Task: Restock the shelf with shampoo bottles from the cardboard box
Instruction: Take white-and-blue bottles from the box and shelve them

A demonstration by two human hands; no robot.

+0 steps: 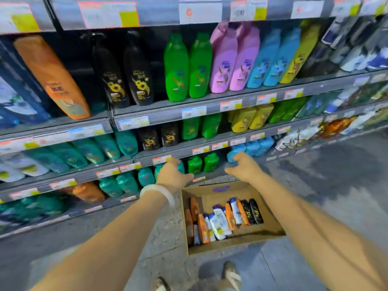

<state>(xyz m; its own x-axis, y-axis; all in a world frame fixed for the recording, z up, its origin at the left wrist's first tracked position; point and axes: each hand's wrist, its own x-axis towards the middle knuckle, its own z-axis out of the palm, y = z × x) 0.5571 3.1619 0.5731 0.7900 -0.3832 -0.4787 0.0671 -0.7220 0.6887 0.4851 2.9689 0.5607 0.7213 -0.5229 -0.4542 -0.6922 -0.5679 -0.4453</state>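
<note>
At the low shelf (212, 176) just above the cardboard box (270, 225), both hands reach among the small bottles standing there. The left hand (173, 175) has its fingers round a small teal bottle (180, 165) at the shelf front, seemingly gripping it, though the hand hides most of it. The right hand (241, 165) hovers with fingers loosely spread near the small blue bottles (239, 151), holding nothing. Two small green bottles (202, 163) stand between the hands. The box sits on the floor (336, 185) below, with orange, white and black shampoo bottles (222, 219) lying in it. The step looks like straightening a row to make room: the teal bottle should be slid upright against its neighbours, label forward, without toppling the green ones. The free hand can steady the blue row.
</note>
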